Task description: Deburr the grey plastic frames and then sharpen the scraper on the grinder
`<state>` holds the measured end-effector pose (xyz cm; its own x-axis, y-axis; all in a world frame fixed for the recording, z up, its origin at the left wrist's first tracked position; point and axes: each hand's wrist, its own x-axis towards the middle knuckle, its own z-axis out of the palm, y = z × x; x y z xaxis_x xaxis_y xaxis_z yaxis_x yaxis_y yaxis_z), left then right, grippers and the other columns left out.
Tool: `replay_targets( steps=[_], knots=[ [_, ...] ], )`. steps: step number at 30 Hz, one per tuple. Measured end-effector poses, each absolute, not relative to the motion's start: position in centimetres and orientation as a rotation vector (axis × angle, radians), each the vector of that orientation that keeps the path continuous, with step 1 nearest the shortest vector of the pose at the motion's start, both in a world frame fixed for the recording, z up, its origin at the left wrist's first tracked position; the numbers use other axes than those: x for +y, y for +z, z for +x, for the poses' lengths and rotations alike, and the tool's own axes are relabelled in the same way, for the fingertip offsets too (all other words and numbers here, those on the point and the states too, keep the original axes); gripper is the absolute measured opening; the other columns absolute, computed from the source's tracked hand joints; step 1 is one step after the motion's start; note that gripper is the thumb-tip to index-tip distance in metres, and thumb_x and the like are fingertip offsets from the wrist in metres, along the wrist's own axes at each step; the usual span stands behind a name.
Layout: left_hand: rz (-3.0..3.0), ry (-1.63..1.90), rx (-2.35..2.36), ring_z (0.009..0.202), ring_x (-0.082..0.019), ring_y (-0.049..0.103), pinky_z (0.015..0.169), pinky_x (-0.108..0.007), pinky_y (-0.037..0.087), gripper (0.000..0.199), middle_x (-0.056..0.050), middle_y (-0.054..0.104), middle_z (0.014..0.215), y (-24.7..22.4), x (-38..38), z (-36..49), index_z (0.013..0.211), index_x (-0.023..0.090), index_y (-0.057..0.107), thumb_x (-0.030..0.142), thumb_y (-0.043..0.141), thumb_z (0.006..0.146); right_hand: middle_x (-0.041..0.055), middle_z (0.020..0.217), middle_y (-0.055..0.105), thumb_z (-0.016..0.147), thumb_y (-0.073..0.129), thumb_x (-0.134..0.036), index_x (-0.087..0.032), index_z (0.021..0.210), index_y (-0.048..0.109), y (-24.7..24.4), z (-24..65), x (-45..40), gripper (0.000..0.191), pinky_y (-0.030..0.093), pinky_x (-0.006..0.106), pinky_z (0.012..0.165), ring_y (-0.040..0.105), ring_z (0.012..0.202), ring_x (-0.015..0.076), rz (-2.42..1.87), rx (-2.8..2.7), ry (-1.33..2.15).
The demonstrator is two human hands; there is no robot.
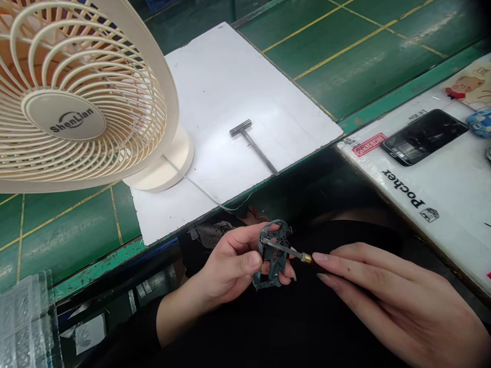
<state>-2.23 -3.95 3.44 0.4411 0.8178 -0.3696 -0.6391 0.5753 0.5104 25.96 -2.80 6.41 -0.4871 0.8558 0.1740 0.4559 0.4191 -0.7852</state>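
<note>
My left hand [233, 263] grips a dark grey molded plastic part [274, 271] with openings through it, thumb in front and fingers behind. Between the fingertips of my right hand [387, 291] is a slim hand tool [287, 249] with a metal shaft and a brass collar; its handle is hidden by the fingers. The tool's far end lies against the upper opening of the plastic part. Both hands are held over my dark-clothed lap, in front of the table edge.
A cream fan [176, 163] stands on a white board [215, 76] at left, its thin cord trailing to the edge. A T-shaped metal tool [259, 148] lies on the board. To the right, a phone [425, 137] rests on white packaging [383, 194]. Clear plastic trays [26, 317] are lower left.
</note>
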Motion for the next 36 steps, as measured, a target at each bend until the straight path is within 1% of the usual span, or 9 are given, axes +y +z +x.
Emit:
replay_targets(
  steps=[2,6,12,15,19,24,31,36],
  knots=[
    [0.318,0.923,0.648,0.088,-0.028,0.087,0.085,-0.039,0.065,0.048,-0.008,0.088,0.097,3.6,-3.9,-2.2,0.138,0.027,0.088,0.044,0.1,0.094,0.0021,0.123,0.087,0.111,0.074,-0.016,-0.039,0.153,0.076,6.4,26.0,-2.9,0.048,0.074,0.025,0.09,0.088,0.101,0.019,-1.106,-2.121,0.912],
    [0.326,0.933,0.652,0.091,-0.027,0.087,0.086,-0.039,0.066,0.045,-0.012,0.09,0.109,3.7,-3.8,-2.1,0.137,0.028,0.089,0.043,0.099,0.096,0.0022,0.123,0.086,0.111,0.073,-0.016,-0.039,0.153,0.076,6.4,26.0,-3.0,0.048,0.074,0.025,0.09,0.088,0.102,0.0187,-1.118,-2.126,0.917],
    [0.344,0.914,0.676,0.093,-0.029,0.086,0.088,-0.042,0.067,0.05,-0.013,0.089,0.11,3.5,-3.9,-2.2,0.138,0.023,0.088,0.046,0.099,0.094,0.0038,0.125,0.086,0.111,0.073,-0.015,-0.038,0.152,0.076,6.2,26.1,-3.3,0.047,0.075,0.027,0.091,0.088,0.104,0.0205,-1.128,-2.119,0.909],
    [0.363,0.909,0.648,0.095,-0.028,0.087,0.091,-0.041,0.067,0.049,-0.013,0.09,0.111,3.2,-4.0,-2.2,0.14,0.023,0.087,0.045,0.096,0.097,0.0043,0.126,0.087,0.11,0.074,-0.014,-0.037,0.154,0.075,6.3,26.2,-3.3,0.049,0.075,0.029,0.089,0.088,0.103,0.0218,-1.129,-2.103,0.896],
    [0.387,0.941,0.541,0.095,-0.024,0.087,0.09,-0.034,0.067,0.042,-0.012,0.09,0.11,2.8,-3.9,-2.1,0.142,0.025,0.086,0.04,0.091,0.103,0.0049,0.122,0.086,0.109,0.072,-0.007,-0.029,0.151,0.076,6.5,26.1,-3.0,0.048,0.073,0.023,0.087,0.087,0.098,0.0178,-1.053,-2.127,0.876],
    [0.413,0.93,0.501,0.097,-0.024,0.088,0.093,-0.033,0.067,0.041,-0.01,0.09,0.107,2.6,-3.8,-2.1,0.144,0.026,0.085,0.037,0.089,0.105,0.0056,0.124,0.084,0.11,0.07,-0.004,-0.024,0.15,0.076,6.5,26.1,-2.8,0.045,0.07,0.019,0.095,0.085,0.104,0.0141,-1.028,-2.145,0.878],
    [0.404,0.956,0.523,0.099,-0.025,0.089,0.093,-0.034,0.068,0.042,-0.01,0.09,0.105,2.6,-3.9,-1.9,0.145,0.027,0.085,0.035,0.09,0.105,0.005,0.125,0.083,0.11,0.07,-0.001,-0.023,0.151,0.075,6.4,25.9,-3.1,0.047,0.068,0.019,0.097,0.084,0.106,0.0125,-1.037,-2.129,0.876],
    [0.388,0.963,0.57,0.099,-0.025,0.088,0.092,-0.036,0.069,0.042,-0.013,0.09,0.117,2.8,-4.0,-1.7,0.142,0.029,0.087,0.034,0.094,0.101,0.0049,0.127,0.084,0.11,0.07,-0.001,-0.023,0.151,0.076,6.5,26.0,-3.4,0.047,0.069,0.02,0.096,0.084,0.107,0.0135,-1.046,-2.12,0.891]
  ],
)
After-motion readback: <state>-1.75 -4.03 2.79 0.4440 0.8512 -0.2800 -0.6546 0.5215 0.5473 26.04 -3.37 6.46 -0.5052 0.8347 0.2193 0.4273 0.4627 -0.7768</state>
